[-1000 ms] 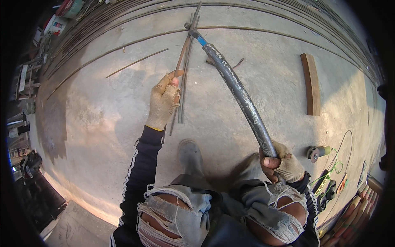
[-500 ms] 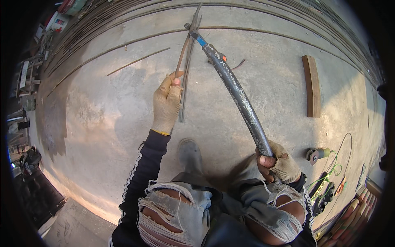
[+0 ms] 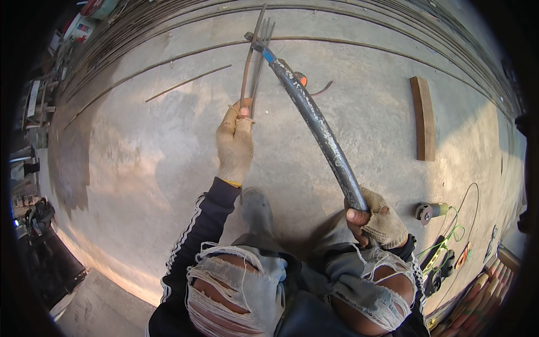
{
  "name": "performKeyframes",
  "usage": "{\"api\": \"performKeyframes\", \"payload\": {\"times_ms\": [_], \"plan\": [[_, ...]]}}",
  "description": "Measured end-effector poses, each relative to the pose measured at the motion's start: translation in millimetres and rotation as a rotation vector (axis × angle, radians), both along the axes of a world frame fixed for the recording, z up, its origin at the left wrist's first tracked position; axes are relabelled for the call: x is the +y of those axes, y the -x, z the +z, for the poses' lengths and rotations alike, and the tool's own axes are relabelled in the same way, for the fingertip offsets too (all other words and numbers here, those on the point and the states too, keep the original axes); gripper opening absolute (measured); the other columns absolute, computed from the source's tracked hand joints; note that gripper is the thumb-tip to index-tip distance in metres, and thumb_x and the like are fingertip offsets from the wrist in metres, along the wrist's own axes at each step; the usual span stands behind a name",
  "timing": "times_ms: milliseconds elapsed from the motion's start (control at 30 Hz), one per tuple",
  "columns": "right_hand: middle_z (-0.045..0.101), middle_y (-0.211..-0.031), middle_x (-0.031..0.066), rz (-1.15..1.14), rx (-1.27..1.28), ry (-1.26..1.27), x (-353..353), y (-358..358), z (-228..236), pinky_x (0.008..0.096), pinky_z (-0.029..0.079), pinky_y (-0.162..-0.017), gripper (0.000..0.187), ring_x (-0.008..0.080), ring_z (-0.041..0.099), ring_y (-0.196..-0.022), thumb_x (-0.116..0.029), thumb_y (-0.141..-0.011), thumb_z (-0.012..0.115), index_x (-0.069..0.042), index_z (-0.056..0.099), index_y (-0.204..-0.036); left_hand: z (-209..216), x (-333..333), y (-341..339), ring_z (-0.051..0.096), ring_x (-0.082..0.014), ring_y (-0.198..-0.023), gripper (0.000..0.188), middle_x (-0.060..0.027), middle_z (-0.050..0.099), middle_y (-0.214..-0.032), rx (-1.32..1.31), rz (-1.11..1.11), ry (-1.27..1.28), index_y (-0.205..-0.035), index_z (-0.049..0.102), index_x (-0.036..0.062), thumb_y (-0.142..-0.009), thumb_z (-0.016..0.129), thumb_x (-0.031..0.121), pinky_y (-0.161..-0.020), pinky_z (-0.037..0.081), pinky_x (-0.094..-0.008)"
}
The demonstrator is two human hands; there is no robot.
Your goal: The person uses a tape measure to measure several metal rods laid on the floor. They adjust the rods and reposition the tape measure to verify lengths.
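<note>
My left hand, in a worn beige fingerless glove, is closed round a thin brown steel rod that points away from me. The forked head of a long bending bar is fitted across that rod. This bar has a chipped black pipe handle and a blue neck. My right hand, gloved alike, grips the handle's near end by my right knee. Several thin steel rods lie just right of the held one, their far ends fanned out. My left glove hides part of them.
Long steel bars stretch across the far floor. One short rod lies left. An orange-and-black round object sits beyond the handle. At right are a wooden block, an angle grinder and a green cord.
My left hand has shifted slightly right, and the rods' far ends have swung left and fanned apart. The bending bar's head and handle have moved a little left with my right hand.
</note>
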State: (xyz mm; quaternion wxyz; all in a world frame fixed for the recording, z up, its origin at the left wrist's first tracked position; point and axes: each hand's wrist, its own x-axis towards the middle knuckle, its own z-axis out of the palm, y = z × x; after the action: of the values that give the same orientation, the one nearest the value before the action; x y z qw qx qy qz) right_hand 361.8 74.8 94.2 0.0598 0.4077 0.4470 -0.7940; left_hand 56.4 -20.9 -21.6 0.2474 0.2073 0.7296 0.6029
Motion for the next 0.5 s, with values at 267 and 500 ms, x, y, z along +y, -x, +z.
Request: {"api": "performKeyframes", "payload": {"times_ms": [267, 500], "plan": [[0.054, -0.071, 0.0001, 0.033, -0.035, -0.074, 0, 3, 0, 0.0236, 0.042, -0.040, 0.053, 0.0089, 0.052, -0.044, -0.042, -0.091, 0.085, -0.002, 0.056, -0.110, 5, -5, -4, 0.040, 0.0006, -0.055, 0.041, 0.0108, 0.042, -0.074, -0.115, 0.015, -0.088, -0.134, 0.068, 0.0063, -0.109, 0.060, 0.037, -0.047, 0.034, -0.0192], [0.055, -0.067, 0.0020, -0.012, -0.003, 0.019, 6, -1, -3, 0.0229, 0.041, -0.039, 0.047, 0.0098, 0.052, -0.043, -0.039, -0.094, 0.083, -0.004, 0.055, -0.108, 3, -5, 20, 0.037, -0.0001, -0.052, 0.036, 0.0112, 0.042, -0.067, -0.397, -0.165, -0.102, -0.131, 0.068, 0.0044, -0.109, 0.058, 0.032, -0.045, 0.031, -0.0192]]}}
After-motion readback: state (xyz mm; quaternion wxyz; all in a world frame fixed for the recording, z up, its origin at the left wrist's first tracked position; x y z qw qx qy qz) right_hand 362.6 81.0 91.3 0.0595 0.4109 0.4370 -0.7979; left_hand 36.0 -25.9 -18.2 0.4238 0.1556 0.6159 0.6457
